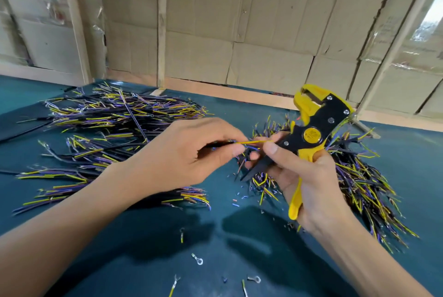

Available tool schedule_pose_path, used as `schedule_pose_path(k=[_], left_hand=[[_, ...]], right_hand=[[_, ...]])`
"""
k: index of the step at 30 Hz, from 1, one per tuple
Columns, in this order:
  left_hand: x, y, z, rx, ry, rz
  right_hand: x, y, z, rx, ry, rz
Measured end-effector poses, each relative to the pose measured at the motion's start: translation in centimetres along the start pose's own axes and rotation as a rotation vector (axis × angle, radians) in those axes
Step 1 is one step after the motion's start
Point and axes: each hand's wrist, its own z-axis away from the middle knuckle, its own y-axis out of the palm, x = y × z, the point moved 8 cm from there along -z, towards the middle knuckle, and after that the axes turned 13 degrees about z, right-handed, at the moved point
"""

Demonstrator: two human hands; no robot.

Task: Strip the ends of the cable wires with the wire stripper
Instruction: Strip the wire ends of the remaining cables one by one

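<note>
Gripping wire stripper [311, 128], right hand [309, 176]; left hand [182, 152] apparently pinching cable [249, 142].

Wire stripper [311, 128]: yellow plastic body, smooth w/ slight sheen; black matt plates fixed by shiny metal rivets. Tabletop [143, 236] is covered in dark teal mat, matt, smooth. Cable piles [115, 114]: glossy plastic insulation, yellow, purple & black; bare metal strands are seen at some ends. Ring terminals [197, 259] are bright polished metal. Back wall [239, 32]: matt brown cardboard, creased, framed by pale unfinished wood battens [161, 23]. Clear glossy tape [426, 20] is seen on cardboard at right.
</note>
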Motion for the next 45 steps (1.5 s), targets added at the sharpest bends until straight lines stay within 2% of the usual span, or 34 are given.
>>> schedule_pose_path(k=[4,10,13,18,24,30,35,40,45], left_hand=[[0.3,0.5,0.3,-0.031,-0.057,0.009],[2.0,2.3,0.9,-0.029,-0.334,0.404],[2.7,2.2,1.2,-0.091,-0.434,0.623],[3.5,1.9,1.1,-0.179,-0.494,0.738],[4.0,2.5,1.2,-0.230,-0.628,0.984],[4.3,3.5,1.7,-0.064,-0.794,0.990],[4.1,4.2,1.9,0.074,-0.870,0.952],[4.3,4.5,2.4,0.142,-0.954,0.933],[4.4,4.4,2.2,0.137,-0.923,1.029]], right_hand=[[0.1,0.1,0.2,-0.019,-0.015,0.016],[0.0,-0.1,0.1,-0.032,0.013,-0.011],[0.1,-0.1,0.0,-0.017,0.010,0.010],[0.2,0.5,0.1,0.054,0.005,0.029],[0.1,0.2,0.0,0.043,0.045,0.040],[0.1,0.1,0.1,0.066,0.067,0.043],[-0.3,0.5,0.2,0.120,0.163,0.027],[-0.4,1.0,0.3,0.123,0.176,0.046],[-0.1,1.0,0.4,0.079,0.154,0.054]])
